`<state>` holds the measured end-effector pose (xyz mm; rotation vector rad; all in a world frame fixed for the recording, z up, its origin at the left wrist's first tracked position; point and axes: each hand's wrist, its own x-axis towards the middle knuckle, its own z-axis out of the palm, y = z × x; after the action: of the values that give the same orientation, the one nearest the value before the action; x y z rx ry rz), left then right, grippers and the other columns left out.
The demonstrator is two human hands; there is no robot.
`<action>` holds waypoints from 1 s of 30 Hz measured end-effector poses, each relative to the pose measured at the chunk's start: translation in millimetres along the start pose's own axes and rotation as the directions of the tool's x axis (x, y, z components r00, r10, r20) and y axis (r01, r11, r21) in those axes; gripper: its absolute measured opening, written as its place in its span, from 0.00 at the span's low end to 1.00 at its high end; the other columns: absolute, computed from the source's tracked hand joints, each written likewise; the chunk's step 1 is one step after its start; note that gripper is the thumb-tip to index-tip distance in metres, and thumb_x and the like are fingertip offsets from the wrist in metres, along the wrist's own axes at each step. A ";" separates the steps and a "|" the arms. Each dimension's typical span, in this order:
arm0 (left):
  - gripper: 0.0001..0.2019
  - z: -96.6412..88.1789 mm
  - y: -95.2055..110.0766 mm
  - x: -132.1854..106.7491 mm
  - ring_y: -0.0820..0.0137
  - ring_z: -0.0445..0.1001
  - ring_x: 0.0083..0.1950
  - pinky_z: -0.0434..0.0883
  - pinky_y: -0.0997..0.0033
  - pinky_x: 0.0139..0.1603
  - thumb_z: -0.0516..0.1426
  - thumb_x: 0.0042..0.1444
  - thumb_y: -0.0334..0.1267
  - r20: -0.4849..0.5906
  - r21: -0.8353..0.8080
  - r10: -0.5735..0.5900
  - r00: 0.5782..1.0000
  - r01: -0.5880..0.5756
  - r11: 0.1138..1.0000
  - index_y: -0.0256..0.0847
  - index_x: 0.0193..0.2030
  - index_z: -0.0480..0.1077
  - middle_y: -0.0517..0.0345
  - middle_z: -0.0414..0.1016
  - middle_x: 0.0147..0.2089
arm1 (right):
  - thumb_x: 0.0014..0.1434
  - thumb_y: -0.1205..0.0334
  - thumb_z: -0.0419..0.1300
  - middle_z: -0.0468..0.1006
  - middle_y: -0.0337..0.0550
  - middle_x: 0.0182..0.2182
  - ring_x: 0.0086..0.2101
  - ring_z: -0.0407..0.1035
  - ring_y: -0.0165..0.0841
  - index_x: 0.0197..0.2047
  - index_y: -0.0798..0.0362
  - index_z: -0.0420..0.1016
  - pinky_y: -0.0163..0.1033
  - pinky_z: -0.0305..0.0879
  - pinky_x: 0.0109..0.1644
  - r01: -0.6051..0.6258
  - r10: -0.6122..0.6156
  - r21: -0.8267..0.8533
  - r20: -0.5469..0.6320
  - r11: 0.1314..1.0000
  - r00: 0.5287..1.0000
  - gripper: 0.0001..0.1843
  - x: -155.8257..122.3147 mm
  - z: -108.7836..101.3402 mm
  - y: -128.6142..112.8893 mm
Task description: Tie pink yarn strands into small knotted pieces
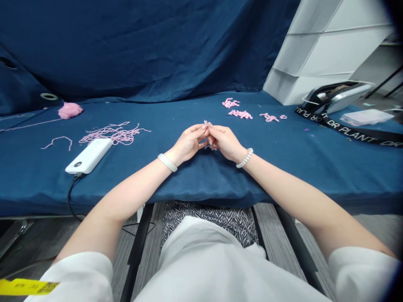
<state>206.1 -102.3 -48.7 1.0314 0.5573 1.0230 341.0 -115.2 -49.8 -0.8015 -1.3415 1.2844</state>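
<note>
We set the clock face on the hands, with 12 o'clock pointing away from the wearer. The left hand (188, 144) and right hand (226, 142) meet above the table (201, 180), which is covered in dark blue cloth. Both hands are narrow, with the fingertips (199, 128) closed on a short pink yarn strand (206, 124); the grip itself is partly hidden. A round pink yarn ball (70, 110) lies at 10 o'clock. A loose pink yarn tangle (113, 135) and a white rectangular power bank (88, 156) lie at 9 o'clock. Small knotted pink yarn pieces (240, 114) rest between 12 and 1 o'clock. Caution: a slack pinch could release the short strand, and matching pink yarn nearby could make it hard to find
</note>
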 end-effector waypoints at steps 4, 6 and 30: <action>0.10 0.2 -1.6 0.2 0.76 0.71 0.32 0.70 0.72 0.37 0.64 0.47 0.38 -0.028 -0.004 0.002 1.000 -0.002 1.000 0.38 0.35 0.71 0.63 0.70 0.28 | 0.47 0.45 0.66 0.62 0.33 0.15 0.16 0.53 0.20 0.21 0.57 0.68 0.31 0.49 0.19 -0.037 0.037 0.019 -0.034 0.999 0.999 0.23 -0.7 -0.6 -1.4; 0.10 -1.6 -2.6 1.1 0.76 0.71 0.34 0.70 0.72 0.38 0.64 0.47 0.38 -0.030 -0.002 0.002 1.000 -0.002 1.000 0.38 0.37 0.73 0.62 0.72 0.30 | 0.47 0.47 0.67 0.62 0.33 0.15 0.16 0.54 0.20 0.20 0.58 0.67 0.30 0.49 0.19 -0.046 0.047 0.032 -0.030 0.998 0.998 0.22 -0.8 -1.7 -1.6; 0.17 5.0 2.4 -5.8 0.70 0.70 0.25 0.71 0.66 0.33 0.64 0.48 0.46 0.239 0.026 -0.076 0.968 0.072 0.997 0.37 0.39 0.71 0.62 0.66 0.18 | 0.38 0.27 0.59 0.65 0.40 0.10 0.13 0.57 0.21 0.15 0.59 0.70 0.29 0.52 0.16 -0.131 0.147 -0.175 0.085 0.976 0.985 0.37 -7.0 1.0 -6.1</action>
<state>206.4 -109.3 -44.7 1.1232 0.4029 0.8148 342.7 -123.3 -45.4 -0.9759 -1.5096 1.3455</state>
